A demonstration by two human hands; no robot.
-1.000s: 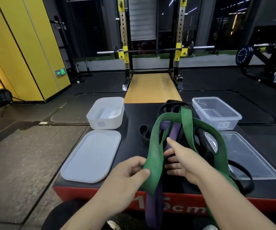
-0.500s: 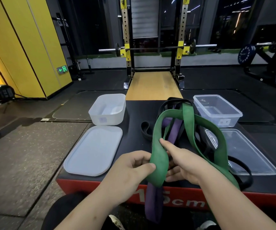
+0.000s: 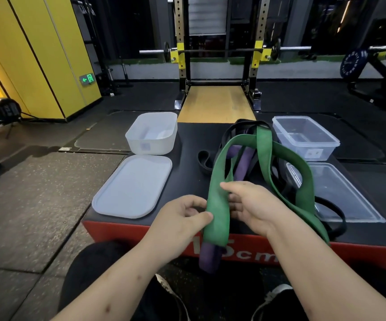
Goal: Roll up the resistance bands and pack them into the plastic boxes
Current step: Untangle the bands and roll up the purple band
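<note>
A wide green resistance band [image 3: 218, 200] loops over a pile of bands on the black platform [image 3: 187, 172]. Its near end hangs over the platform's front edge. My left hand [image 3: 182, 216] pinches the band's left edge between thumb and fingers. My right hand [image 3: 247, 205] holds the same strip from the right, thumb on top and fingers behind it. A purple band [image 3: 243, 158] lies under the green one and dangles below the edge. Black bands [image 3: 204, 159] lie around them. A white plastic box [image 3: 152, 133] stands at the back left, a clear plastic box [image 3: 305, 137] at the back right.
The white lid [image 3: 133, 186] lies flat in front of the white box. The clear lid [image 3: 335, 193] lies in front of the clear box, with a black band over its near edge. The platform's red front [image 3: 257, 249] faces my knees. A squat rack [image 3: 220, 52] stands behind.
Both hands have shifted along the green band and drawn closer together; the band's near end has come up, so less of it hangs over the edge. The view has tilted a little.
</note>
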